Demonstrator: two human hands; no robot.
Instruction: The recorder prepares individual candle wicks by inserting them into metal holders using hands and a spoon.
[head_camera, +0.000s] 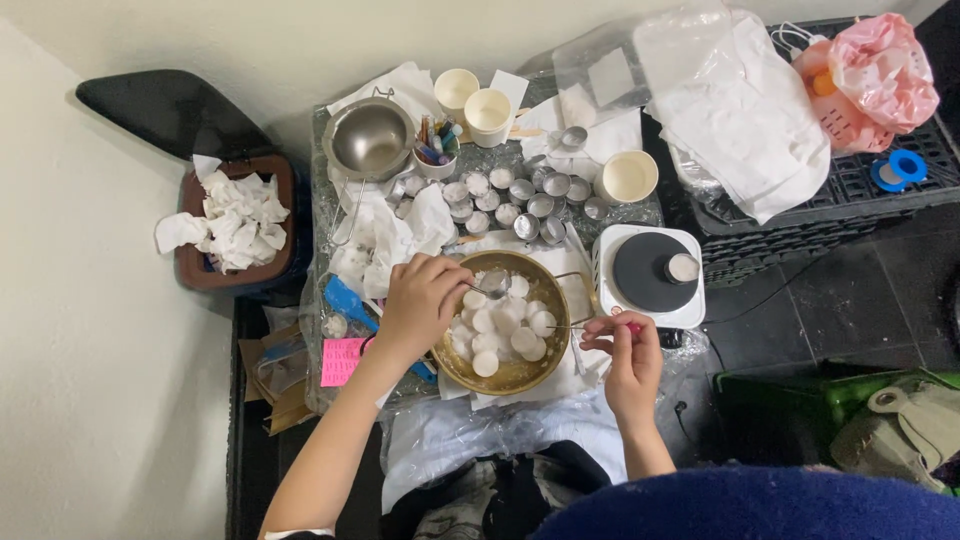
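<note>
Two hands work over a brass bowl of white wax discs at the near middle of the cluttered table. The left hand pinches a small metal cup above the bowl's far rim, fingers curled tight around it. The right hand grips a thin tool (its handle red), tip over the discs. Just right stands a white hotplate; empty metal cups cluster farther back.

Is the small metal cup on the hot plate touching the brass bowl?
Apart. The head view shows the metal cup on the hot plate, with its white edge between cup and brass bowl.
</note>
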